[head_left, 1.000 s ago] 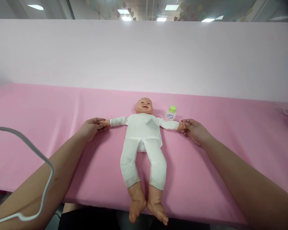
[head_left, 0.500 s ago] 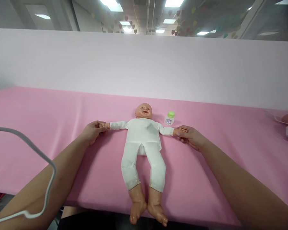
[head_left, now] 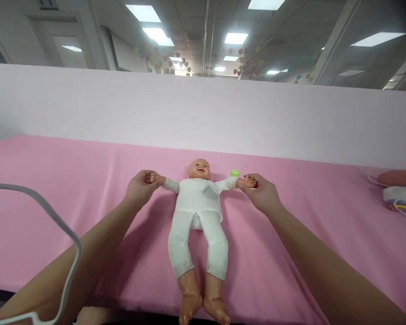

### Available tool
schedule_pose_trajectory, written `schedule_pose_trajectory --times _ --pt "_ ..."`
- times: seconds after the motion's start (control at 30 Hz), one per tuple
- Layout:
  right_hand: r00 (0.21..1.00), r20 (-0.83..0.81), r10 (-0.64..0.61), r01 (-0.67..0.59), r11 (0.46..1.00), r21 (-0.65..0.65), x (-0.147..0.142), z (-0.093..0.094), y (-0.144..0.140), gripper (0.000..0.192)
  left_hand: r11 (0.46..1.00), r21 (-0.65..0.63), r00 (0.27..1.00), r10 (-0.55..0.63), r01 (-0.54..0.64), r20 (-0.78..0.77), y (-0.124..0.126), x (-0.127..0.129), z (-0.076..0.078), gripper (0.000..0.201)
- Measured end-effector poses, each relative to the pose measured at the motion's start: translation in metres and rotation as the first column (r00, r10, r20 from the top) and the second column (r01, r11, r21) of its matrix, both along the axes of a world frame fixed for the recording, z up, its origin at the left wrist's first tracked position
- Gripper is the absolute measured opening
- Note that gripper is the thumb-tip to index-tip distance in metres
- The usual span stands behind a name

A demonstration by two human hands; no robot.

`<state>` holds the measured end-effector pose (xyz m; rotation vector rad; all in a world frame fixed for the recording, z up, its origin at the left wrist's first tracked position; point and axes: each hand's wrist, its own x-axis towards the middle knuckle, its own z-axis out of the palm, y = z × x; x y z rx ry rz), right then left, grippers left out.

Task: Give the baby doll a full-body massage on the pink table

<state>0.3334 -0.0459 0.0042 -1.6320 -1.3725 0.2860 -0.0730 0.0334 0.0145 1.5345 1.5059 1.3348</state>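
A baby doll (head_left: pixel 199 196) in white cloth lies on its back on the pink-covered table (head_left: pixel 88 180), head toward the wall and bare feet at the front edge. My left hand (head_left: pixel 142 187) is closed on the doll's hand at the left. On the other side my right hand (head_left: pixel 262 192) grips the doll's other hand. Both doll arms stretch out sideways and look raised off the cover. Behind the right-hand doll arm shows the green cap (head_left: pixel 234 173) of a small bottle, whose body is mostly hidden.
A white cable (head_left: pixel 54 219) loops across the left foreground in front of my forearm. At the far right edge lies another doll-like item (head_left: pixel 397 177) with a white and blue band (head_left: pixel 401 195). A white wall (head_left: pixel 203 115) rises behind the table.
Both my hands have come inward and up with the doll's hands in them, lifting its arms. The right-hand doll arm now covers most of the bottle. The view has tilted up.
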Motion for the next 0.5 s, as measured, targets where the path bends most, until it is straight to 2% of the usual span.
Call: schedule_pose_trajectory --times 0.03,0.1,0.2,0.27,0.37,0.43,0.5 --pt "0.992 0.121 0.044 -0.05 0.998 0.049 -0.012 0.005 -0.001 0.031 0.998 0.053 0.998 -0.019 0.023 -0.062 -0.005 0.012 0.006 0.041" --pt "0.921 0.367 0.13 -0.183 0.977 0.113 -0.038 0.01 -0.001 0.019 0.98 0.165 0.978 -0.079 0.112 -0.193 -0.014 0.035 0.013 0.031" --pt "0.774 0.606 0.186 -0.344 0.926 0.156 -0.073 0.007 -0.002 0.024 0.912 0.287 0.89 -0.149 0.292 -0.432 -0.024 0.06 0.008 0.015" --pt "0.681 0.693 0.238 -0.447 0.884 0.135 -0.089 0.0 -0.003 0.032 0.846 0.338 0.803 -0.162 0.412 -0.574 -0.028 0.067 -0.003 0.012" --pt "0.572 0.754 0.324 -0.574 0.815 0.086 -0.1 -0.01 -0.007 0.037 0.743 0.363 0.693 -0.185 0.563 -0.697 -0.032 0.067 -0.018 0.022" --pt "0.549 0.759 0.35 -0.614 0.785 0.082 -0.1 -0.016 -0.008 0.036 0.702 0.357 0.645 -0.192 0.617 -0.739 -0.032 0.065 -0.024 0.029" --pt "0.553 0.746 0.37 -0.631 0.772 0.085 -0.099 -0.021 -0.009 0.037 0.689 0.332 0.614 -0.205 0.644 -0.762 -0.031 0.064 -0.025 0.032"
